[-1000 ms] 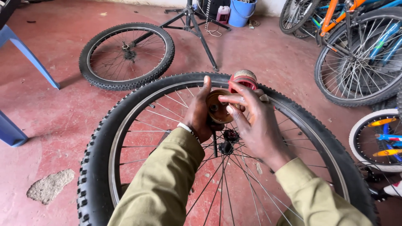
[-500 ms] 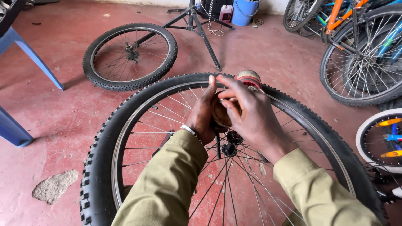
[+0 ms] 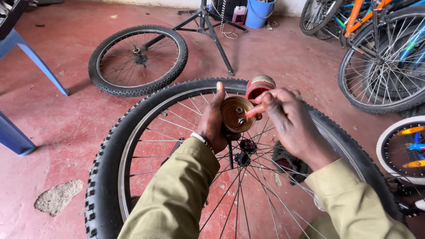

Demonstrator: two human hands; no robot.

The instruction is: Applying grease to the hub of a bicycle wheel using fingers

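Nearest: olive sleeves, both forearms reaching fwd over big spoked wheel (image 3: 106, 177) lying on red floor (image 3: 57, 115), knobby tyre wrapping around arms, hub (image 3: 246, 146) w/ spokes just below hands. Open floor to left; chipped patch (image 3: 57, 197) near tyre's left edge.

Left hand (image 3: 212, 124) curled shut around round brass-coloured tin (image 3: 237, 113), thumb up along its left rim, open face tilted toward camera, held above hub. Right hand (image 3: 287, 119) half closed, fingers bent, fingertip (image 3: 251, 113) dipped into tin's face; red lid-like piece (image 3: 260, 85) just behind fingers, grip on it can't tell.

Farther: second wheel (image 3: 138, 59) flat on floor, well apart. Stand legs (image 3: 208, 22) beyond. Blue bucket (image 3: 259, 12) by wall. Bikes (image 3: 380, 48) crowding right edge, blue chair legs (image 3: 26, 57) at left.
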